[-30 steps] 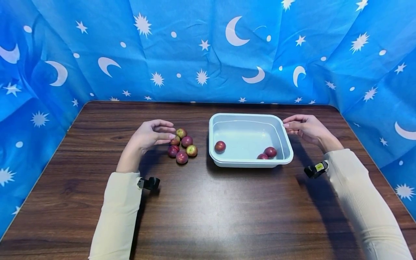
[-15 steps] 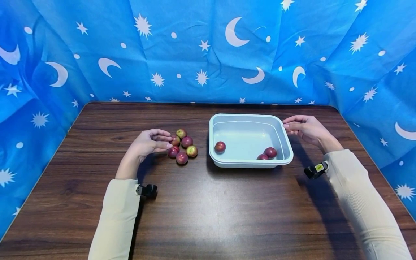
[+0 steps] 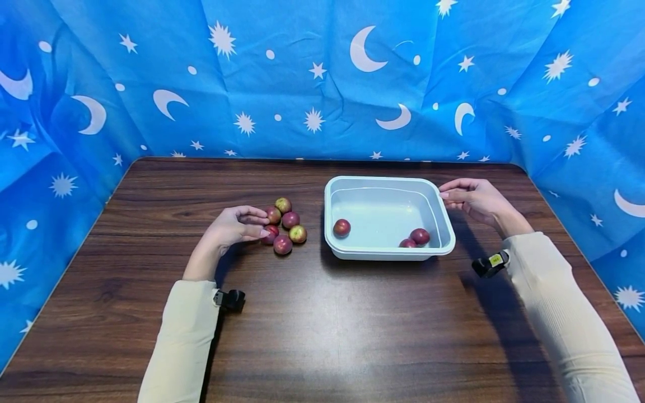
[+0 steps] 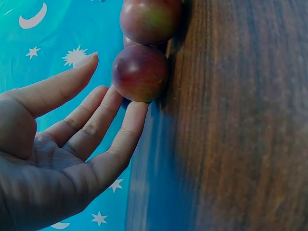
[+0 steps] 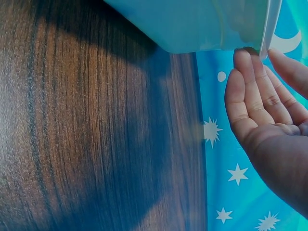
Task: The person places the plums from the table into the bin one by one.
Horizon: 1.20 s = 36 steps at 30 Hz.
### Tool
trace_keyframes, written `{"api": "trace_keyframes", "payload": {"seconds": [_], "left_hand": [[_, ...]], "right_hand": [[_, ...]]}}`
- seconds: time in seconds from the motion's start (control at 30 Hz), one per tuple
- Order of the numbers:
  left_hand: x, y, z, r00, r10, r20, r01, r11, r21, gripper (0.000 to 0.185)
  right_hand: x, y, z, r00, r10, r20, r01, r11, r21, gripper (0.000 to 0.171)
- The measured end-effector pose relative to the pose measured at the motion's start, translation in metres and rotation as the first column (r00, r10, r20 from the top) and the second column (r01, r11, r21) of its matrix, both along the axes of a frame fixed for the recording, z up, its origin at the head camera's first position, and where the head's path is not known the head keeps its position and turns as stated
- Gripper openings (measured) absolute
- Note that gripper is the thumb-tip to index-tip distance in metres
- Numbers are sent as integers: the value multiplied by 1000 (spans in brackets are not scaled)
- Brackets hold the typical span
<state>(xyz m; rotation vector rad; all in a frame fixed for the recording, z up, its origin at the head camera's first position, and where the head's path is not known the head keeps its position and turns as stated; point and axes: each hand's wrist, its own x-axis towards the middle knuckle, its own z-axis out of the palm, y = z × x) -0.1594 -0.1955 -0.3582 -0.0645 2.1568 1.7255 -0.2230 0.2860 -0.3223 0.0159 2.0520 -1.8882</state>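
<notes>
Several plums (image 3: 283, 244) lie clustered on the wooden table. At the left side of this cluster is my left hand (image 3: 234, 226), thumb spread apart from the relaxed fingers. In the left wrist view, its fingertips reach the nearest plum (image 4: 139, 74) without closing round it; whether they touch it is hard to tell. A pale rectangular plastic tub (image 3: 378, 182) stands to the right of the cluster. Its right rim is pinched by my right hand (image 3: 478, 200), with the thumb on one side and fingers under the lip (image 5: 269, 29). Inside the tub, one plum (image 3: 341, 227) lies left and two others (image 3: 419, 236) lie front right.
The dark wooden table (image 3: 322, 330) stretches in front of the tub and the cluster. Behind it hangs a blue cloth (image 3: 302, 73) with white moons and stars. A small black camera is strapped to each wrist.
My left hand has come down from the back of the plum cluster toward its front left, then slightly right. My right hand and the tub have stayed in place.
</notes>
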Motion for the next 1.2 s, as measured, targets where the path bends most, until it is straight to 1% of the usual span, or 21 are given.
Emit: {"api": "trace_keyframes", "payload": {"seconds": [0.17,0.23,0.33,0.43,0.63,0.9,1.07,1.2], "left_hand": [[0,1,-2,1000,3,13,-3,1000,-24,45],[-1,2,-3,1000,1,13,-1,1000,-22,46],[-2,3,-3,1000,-4,17,4,1000,-14,48],[-2,4,-4,1000,-6,26,6,1000,-19,49],[-4,4,-5,999,-8,34,9,1000,-28,50],[-5,3,-6,999,-11,46,11,1000,-3,48],[-4,-1,-6,999,-12,50,12,1000,2,48],[-3,-5,-5,999,-11,50,11,1000,-11,48]], "right_hand": [[0,0,0,1000,-3,-4,3,999,42,10],[1,0,0,1000,-3,-1,3,999,43,10],[0,1,0,1000,8,3,-8,1000,13,10],[0,2,0,999,35,3,-35,998,-43,11],[-1,3,-2,999,48,0,-48,997,-63,11],[-3,3,-3,1000,1,4,-1,1000,2,11],[-2,2,-2,1000,-1,5,1,1000,-6,12],[-2,1,-3,1000,2,-10,-3,1000,-2,12]]}}
